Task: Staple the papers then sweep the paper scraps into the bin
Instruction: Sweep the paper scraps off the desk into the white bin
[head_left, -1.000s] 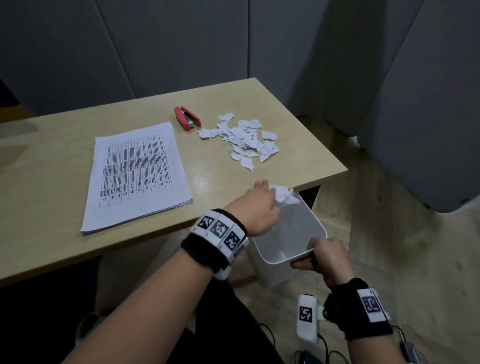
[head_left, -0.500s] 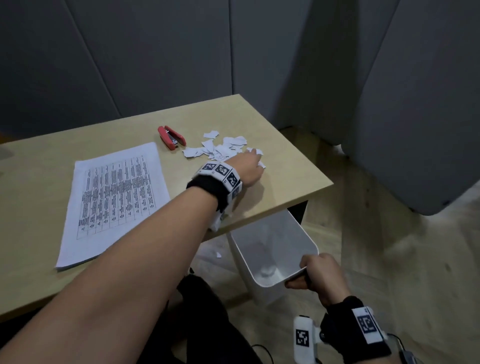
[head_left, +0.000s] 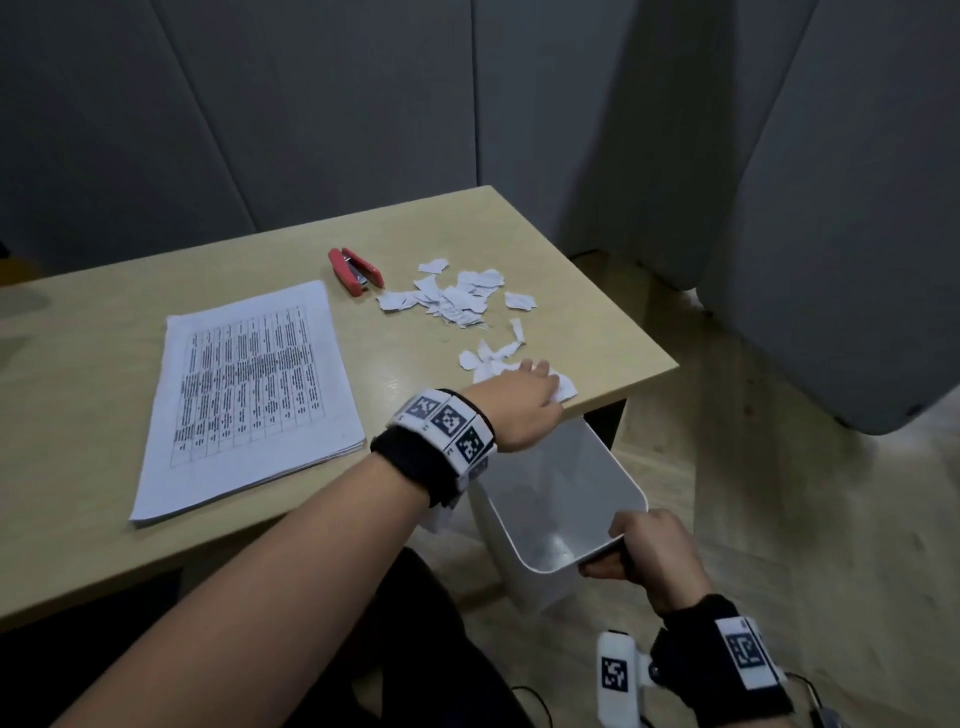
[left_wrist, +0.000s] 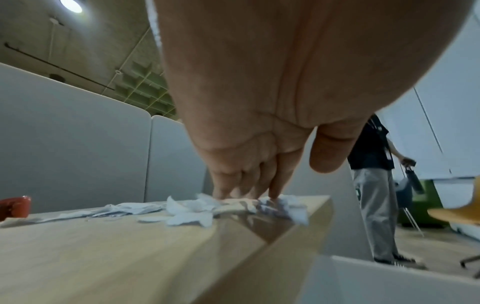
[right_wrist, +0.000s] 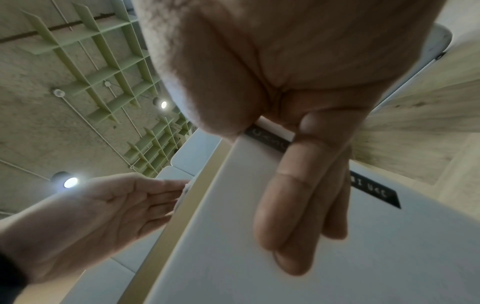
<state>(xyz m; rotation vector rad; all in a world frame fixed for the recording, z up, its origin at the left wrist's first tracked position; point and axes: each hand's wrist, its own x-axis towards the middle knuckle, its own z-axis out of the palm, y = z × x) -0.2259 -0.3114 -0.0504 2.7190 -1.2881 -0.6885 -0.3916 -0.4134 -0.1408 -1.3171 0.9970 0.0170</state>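
Note:
Torn white paper scraps (head_left: 457, 297) lie at the table's right end, by a red stapler (head_left: 356, 271). A smaller bunch of scraps (head_left: 488, 359) sits close to the front edge. My left hand (head_left: 543, 378) rests on that bunch with straight fingers (left_wrist: 244, 186), pressing paper at the table's edge. Below the edge hangs a white bin (head_left: 561, 483), tilted, a few scraps inside. My right hand (head_left: 623, 545) grips its near rim, fingers (right_wrist: 298, 205) curled over the outer wall. The printed paper stack (head_left: 244, 389) lies to the left.
The wooden table (head_left: 78, 467) ends just right of the scraps, with grey partition panels (head_left: 831, 260) behind and beside it. In the left wrist view a person (left_wrist: 374, 185) stands on the floor beyond the table, near a yellow chair (left_wrist: 457, 211).
One second ago my left hand dropped scraps over the bin. It then reached to the pile, and has now dragged a bunch back to the front edge. The right hand stays on the bin.

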